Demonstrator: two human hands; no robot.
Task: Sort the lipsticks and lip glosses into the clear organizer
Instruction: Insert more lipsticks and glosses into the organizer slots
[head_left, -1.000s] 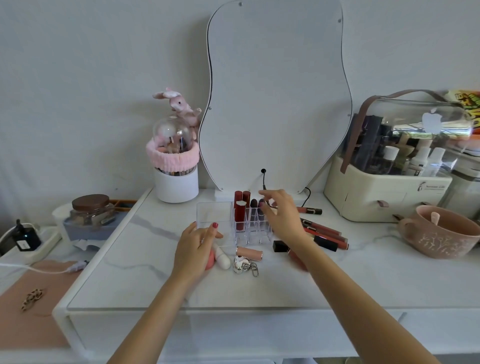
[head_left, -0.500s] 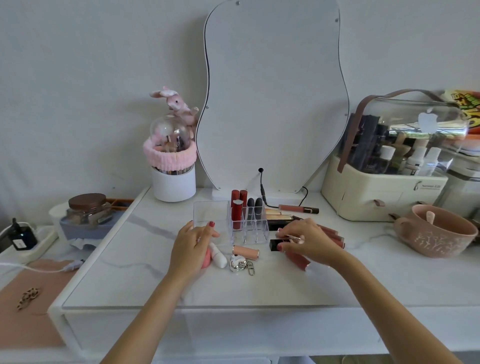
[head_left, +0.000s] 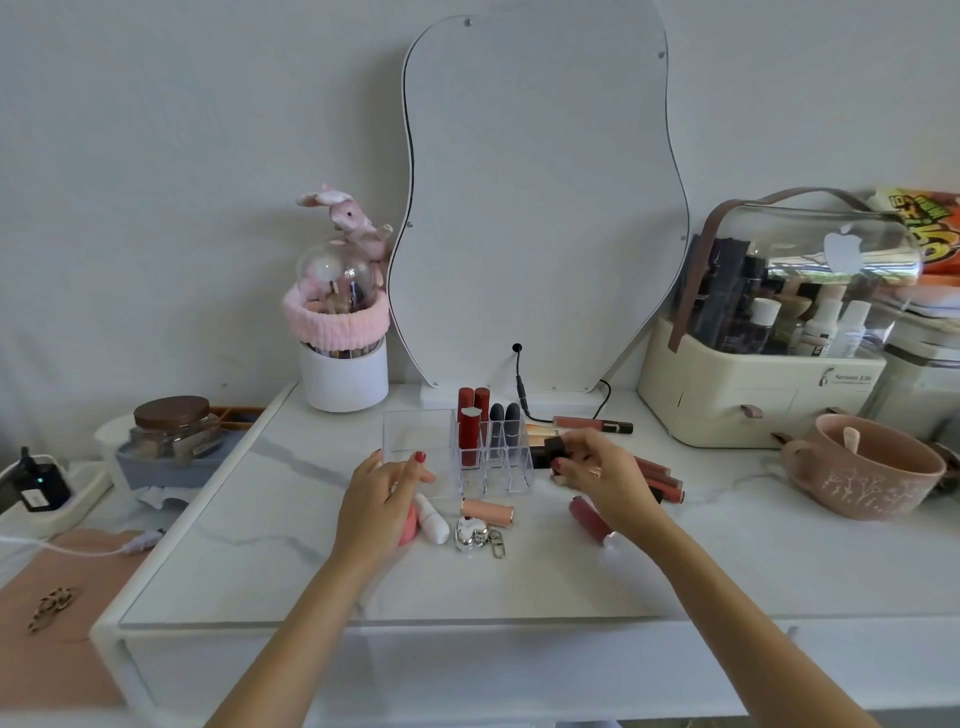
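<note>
Partly done, by the look of it: five tubes standing upright in the clear organizer (head_left: 457, 457) near the middle of the white marble tabletop (head_left: 270, 561) — three red lipsticks (head_left: 469, 434) toward the left of the divided section and two dark grey ones (head_left: 504, 422) just right of them — with the front cells and the large open compartment on the left unfilled. Plenty left: a peach lipstick (head_left: 487, 510), a white tube (head_left: 432, 519) and a silver keychain piece (head_left: 471, 532) lying just in front of the organizer, a dark pink gloss (head_left: 587, 515) under the right wrist, a cluster of glosses (head_left: 657, 475) to the right, and one long gloss (head_left: 592, 424) behind. Right hand (head_left: 602, 475) pinching a black lipstick (head_left: 550, 452) just beside the organizer's right wall, off the table, seemingly headed for a cell. Left hand (head_left: 382, 493) resting with straight fingers against the organizer's front left corner, steadying it, holding nothing. Room tight between upright tubes; free cells at front easiest to reach from above. Mirror (head_left: 535, 208) close behind, brush pot (head_left: 343, 374) at back left, storage case (head_left: 763, 374) and mug (head_left: 872, 467) well to the right; table's front edge well clear of the work.
</note>
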